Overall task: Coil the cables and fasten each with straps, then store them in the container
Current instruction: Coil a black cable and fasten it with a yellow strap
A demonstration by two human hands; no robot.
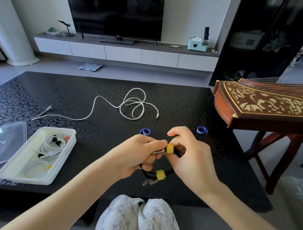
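Observation:
A coiled black cable (151,173) hangs between my hands above the table's near edge. My left hand (137,155) grips the coil on its left side. My right hand (189,153) pinches a yellow strap (170,148) wrapped round the top of the coil. A second yellow strap (160,175) binds the coil lower down, with a plug end below it. A loose white cable (129,106) sprawls uncoiled over the middle of the table. Two blue straps lie rolled on the table, one (144,131) beyond my left hand, one (202,130) to the right. The white container (15,172) at left holds several strapped white cables.
The clear lid (0,140) lies left of the container on the black patterned table (77,90). A wooden zither on a stand (266,108) overhangs the table's right side. My knees (140,218) show below the table's near edge. A TV unit stands beyond.

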